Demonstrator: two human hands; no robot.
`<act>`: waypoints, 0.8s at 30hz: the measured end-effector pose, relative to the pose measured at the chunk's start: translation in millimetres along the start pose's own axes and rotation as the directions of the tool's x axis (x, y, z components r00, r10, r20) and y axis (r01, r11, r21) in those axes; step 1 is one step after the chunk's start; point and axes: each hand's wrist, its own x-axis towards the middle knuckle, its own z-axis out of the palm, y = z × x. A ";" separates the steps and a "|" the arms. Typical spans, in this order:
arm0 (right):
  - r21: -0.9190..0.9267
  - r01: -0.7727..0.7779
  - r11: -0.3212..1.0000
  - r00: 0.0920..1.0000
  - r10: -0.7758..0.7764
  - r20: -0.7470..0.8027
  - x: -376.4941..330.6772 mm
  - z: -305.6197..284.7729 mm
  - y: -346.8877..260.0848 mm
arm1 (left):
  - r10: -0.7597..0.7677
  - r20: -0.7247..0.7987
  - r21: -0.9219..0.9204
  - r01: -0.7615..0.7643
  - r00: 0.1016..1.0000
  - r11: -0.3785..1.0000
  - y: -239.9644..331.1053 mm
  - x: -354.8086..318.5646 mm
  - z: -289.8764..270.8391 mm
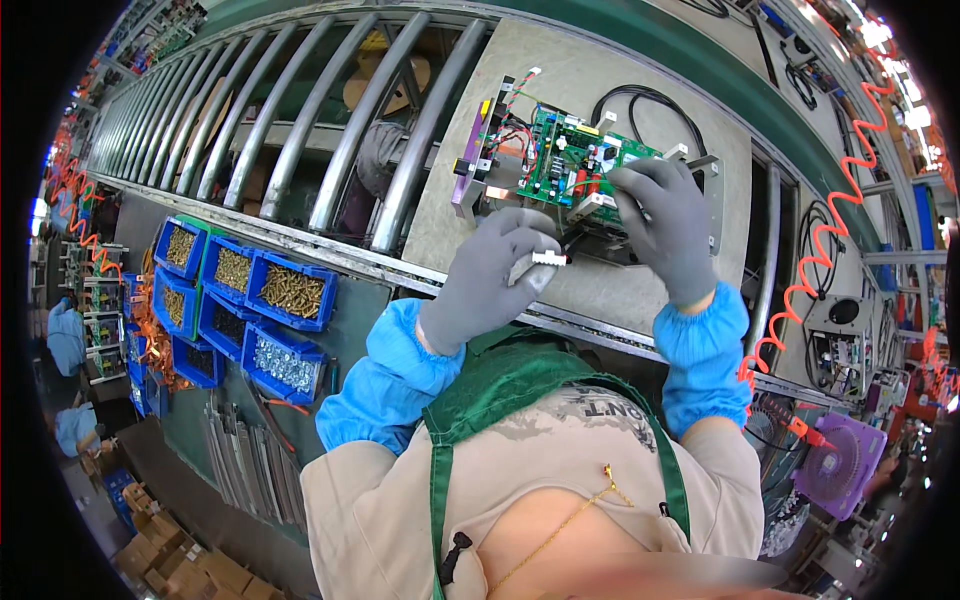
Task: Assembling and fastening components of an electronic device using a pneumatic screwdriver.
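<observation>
My left hand (488,272), in a grey glove, pinches a white plug connector (548,258) between thumb and fingers, just in front of the open unit. A green circuit board (547,160) full of small parts sits in that unit, between metal brackets and a purple end panel (468,160). Over the board's right front part is my right hand (664,225), also gloved in grey. Its thumb and fingertips are closed close to the board; whatever they grip is hidden. Thin red and white wires (515,98) rise at the board's left end.
The unit rests on a grey board (570,300) across the conveyor, with metal rollers (345,120) to the left. Blue bins (318,318) of screws and nuts stand at my left. A black cable (690,118) lies behind the unit; an orange coiled hose (822,245) hangs at right.
</observation>
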 end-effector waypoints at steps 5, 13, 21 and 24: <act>-0.132 0.097 0.987 0.958 -0.057 0.280 26.7 5.2 10.9 | -0.038 -0.041 0.128 0.043 0.998 0.991 -7.2 8.9 8.2; 0.038 0.163 0.986 0.979 -0.166 0.115 41.9 25.0 4.3 | 0.098 0.073 0.332 -0.116 0.993 0.936 -11.2 34.6 4.6; 0.183 0.311 0.932 0.921 -0.344 0.182 20.1 2.9 13.5 | 0.109 0.039 0.256 -0.116 0.993 0.960 -18.7 30.9 4.3; 0.114 0.263 0.958 0.925 -0.284 0.251 24.4 0.6 6.6 | 0.050 -0.016 0.207 -0.045 0.999 0.977 -27.6 30.1 8.2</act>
